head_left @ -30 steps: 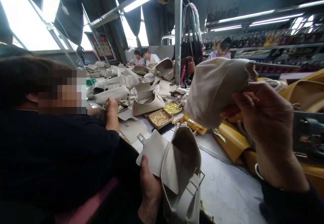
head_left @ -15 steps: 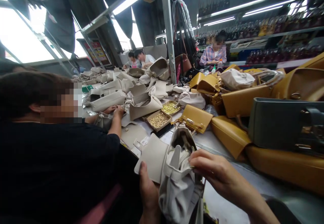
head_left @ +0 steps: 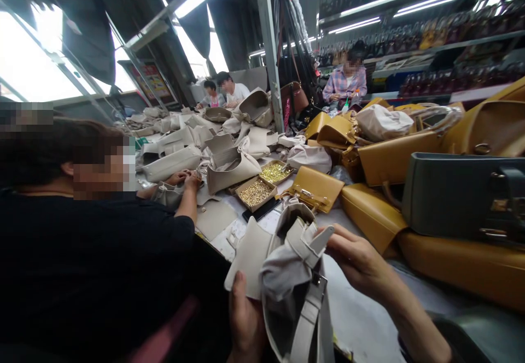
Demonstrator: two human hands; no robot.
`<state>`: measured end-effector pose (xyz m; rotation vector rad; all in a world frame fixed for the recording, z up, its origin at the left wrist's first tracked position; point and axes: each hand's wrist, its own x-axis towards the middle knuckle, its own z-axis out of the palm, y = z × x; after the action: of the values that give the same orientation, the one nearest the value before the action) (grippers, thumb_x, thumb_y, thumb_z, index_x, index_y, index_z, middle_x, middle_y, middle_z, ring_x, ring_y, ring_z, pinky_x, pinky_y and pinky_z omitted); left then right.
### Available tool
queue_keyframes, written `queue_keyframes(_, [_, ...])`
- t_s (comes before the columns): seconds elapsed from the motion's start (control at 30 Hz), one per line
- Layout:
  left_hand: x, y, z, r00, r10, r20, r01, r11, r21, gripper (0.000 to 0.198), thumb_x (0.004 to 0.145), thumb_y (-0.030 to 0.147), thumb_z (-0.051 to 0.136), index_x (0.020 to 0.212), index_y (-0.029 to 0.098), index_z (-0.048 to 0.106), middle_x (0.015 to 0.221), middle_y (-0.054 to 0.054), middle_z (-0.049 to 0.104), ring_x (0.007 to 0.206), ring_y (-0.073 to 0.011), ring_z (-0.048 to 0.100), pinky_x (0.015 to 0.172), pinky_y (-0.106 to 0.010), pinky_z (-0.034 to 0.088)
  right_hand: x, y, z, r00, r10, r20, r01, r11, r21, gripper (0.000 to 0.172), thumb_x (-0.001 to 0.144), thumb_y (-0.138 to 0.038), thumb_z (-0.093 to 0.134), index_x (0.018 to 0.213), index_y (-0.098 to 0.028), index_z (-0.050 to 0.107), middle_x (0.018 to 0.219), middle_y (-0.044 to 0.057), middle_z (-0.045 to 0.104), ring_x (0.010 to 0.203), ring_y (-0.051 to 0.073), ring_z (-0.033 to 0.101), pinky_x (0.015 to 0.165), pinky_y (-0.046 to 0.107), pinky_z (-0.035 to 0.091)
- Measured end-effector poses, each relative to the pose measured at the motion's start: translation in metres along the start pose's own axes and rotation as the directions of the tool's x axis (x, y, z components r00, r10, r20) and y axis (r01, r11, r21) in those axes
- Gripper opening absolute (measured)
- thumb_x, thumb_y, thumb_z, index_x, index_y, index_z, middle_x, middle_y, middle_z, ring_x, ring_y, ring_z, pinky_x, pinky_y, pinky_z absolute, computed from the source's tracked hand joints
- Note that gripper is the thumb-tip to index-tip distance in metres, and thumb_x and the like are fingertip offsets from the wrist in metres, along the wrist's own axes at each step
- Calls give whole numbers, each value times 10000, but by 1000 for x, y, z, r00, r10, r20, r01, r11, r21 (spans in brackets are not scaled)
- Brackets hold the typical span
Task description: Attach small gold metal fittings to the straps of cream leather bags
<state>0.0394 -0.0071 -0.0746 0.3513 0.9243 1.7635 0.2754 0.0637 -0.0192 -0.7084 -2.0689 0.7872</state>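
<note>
Pale bag: tilted mouth-up in the left hand, before the wearer; pale cloth liner (head_left: 283, 267) inside the bag (head_left: 281, 319).
Left hand (head_left: 247, 319): thumb against the flap (head_left: 250, 259), gripping; other fingers hidden.
Right hand (head_left: 356, 256): fingers close together at the pale tab (head_left: 322, 240) (cannot tell if pinching it).
Worktable (head_left: 356, 319): two trays of gold-coloured pieces (head_left: 257, 193) beyond the bag; mustard bags (head_left: 369, 210) right.
Left neighbour (head_left: 82, 264): dark top, both hands at another pale bag (head_left: 168, 194).
</note>
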Motion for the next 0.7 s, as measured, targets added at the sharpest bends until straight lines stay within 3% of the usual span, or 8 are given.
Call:
queue_keyframes(0.1, [-7, 12, 2, 983, 173, 62, -183, 960, 210, 719, 754, 592, 805, 1364, 243, 654, 1510, -122, 581, 1483, -395, 430, 1229, -508, 384, -8, 10, 6, 998, 31, 61, -30, 999, -19, 214, 1060, -204, 431, 1006, -217, 637, 1035, 90, 664, 901, 196, 660, 787, 285, 541])
queue_keyframes(0.2, [-5, 36, 4, 910, 345, 232, -413, 813, 410, 791, 674, 561, 882, 1363, 243, 657, 1615, -134, 452, 1540, -412, 319, 1276, -541, 272, -18, 1, 7, 995, 44, 91, -46, 999, 28, 201, 1066, -214, 424, 1043, -224, 623, 1179, 116, 666, 1031, 216, 665, 871, 313, 547])
queue_keyframes(0.3, [4, 65, 10, 791, 382, 478, -606, 593, 530, 714, 634, 273, 930, 1310, 280, 701, 1575, -142, 504, 1519, -429, 354, 1268, -628, 228, -22, -18, 6, 993, 16, 121, -26, 997, 75, 206, 1067, -209, 420, 1114, -241, 618, 1267, 116, 663, 1145, 234, 647, 954, 343, 535])
queue_keyframes(0.4, [10, 90, 24, 638, 354, 683, -768, 357, 532, 653, 601, 57, 864, 1199, 302, 769, 1446, -128, 637, 1486, -443, 409, 1250, -680, 231, -21, -33, 8, 984, -25, 175, 10, 996, 84, 172, 1042, -203, 432, 1045, -230, 602, 1063, 95, 706, 990, 230, 663, 870, 345, 534])
queue_keyframes(0.47, [11, 105, 39, 564, 255, 785, -823, 246, 512, 540, 641, 32, 806, 1104, 309, 808, 1290, -113, 737, 1441, -434, 478, 1249, -680, 235, -22, -37, 12, 981, -41, 192, 38, 999, 19, 163, 1008, -203, 433, 912, -227, 562, 875, 64, 676, 821, 215, 629, 742, 336, 496])
queue_keyframes(0.6, [14, 128, 64, 466, -234, 853, -875, 22, 484, 489, 790, 54, 667, 1172, 335, 786, 1134, -87, 794, 1211, -345, 681, 1212, -579, 370, -35, -26, 15, 989, -58, 140, 78, 987, -142, 170, 927, -188, 431, 764, -236, 441, 732, 31, 583, 689, 203, 538, 636, 336, 385])
queue_keyframes(0.63, [17, 131, 66, 474, -315, 822, -876, -73, 477, 486, 822, 79, 644, 1221, 329, 764, 1115, -91, 793, 1153, -333, 700, 1173, -560, 418, -38, -21, 15, 991, -59, 119, 77, 984, -161, 162, 919, -182, 432, 765, -236, 435, 733, 31, 579, 692, 203, 539, 642, 334, 382])
queue_keyframes(0.7, [26, 131, 62, 557, -360, 749, -830, -280, 483, 399, 855, 164, 637, 1213, 290, 760, 1022, -113, 787, 1034, -342, 708, 1050, -544, 507, -45, -14, 13, 996, -70, 49, 78, 979, -190, 157, 926, -182, 437, 778, -235, 445, 739, 29, 580, 700, 202, 550, 658, 327, 389])
